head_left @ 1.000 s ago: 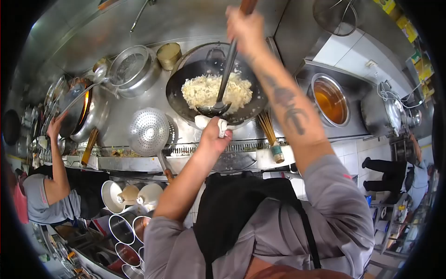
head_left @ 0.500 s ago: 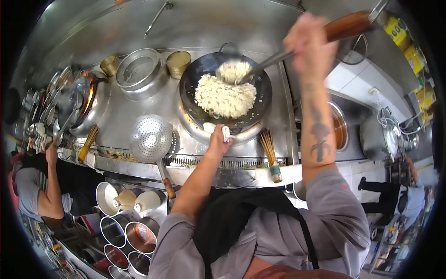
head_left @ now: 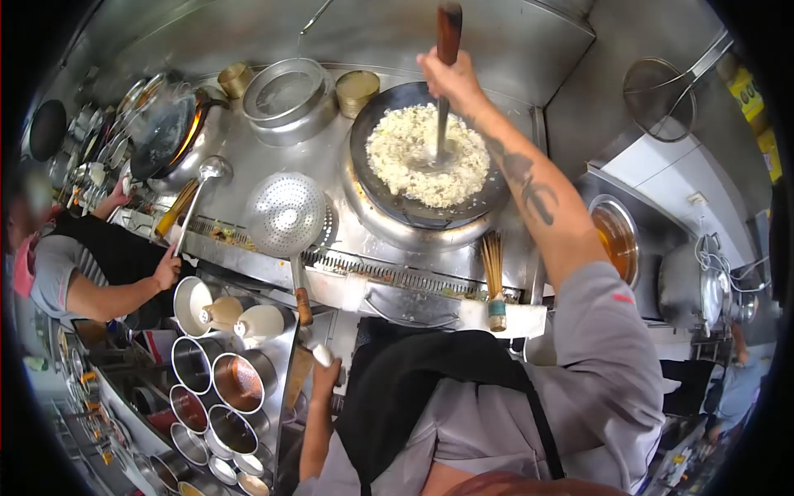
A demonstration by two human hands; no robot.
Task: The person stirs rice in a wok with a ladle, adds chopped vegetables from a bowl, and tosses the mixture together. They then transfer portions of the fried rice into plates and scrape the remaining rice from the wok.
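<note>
Wok, upper ctr: dark metal, rather matt. Ladle handle, top ctr: brown wood, smooth. Strainer, ctr left: shiny perforated metal. Apron, lower ctr: black matt cloth.

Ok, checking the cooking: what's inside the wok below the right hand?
Pale, grainy food, a ladle dipped in. The food covers the bottom of the wok and most of the ladle's head.

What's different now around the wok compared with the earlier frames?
The left hand has let go of the wok and drawn back toward the body, holding the white cloth. The right hand has lowered the raised ladle into the rice. The perforated skimmer and bamboo brush stay put.
</note>
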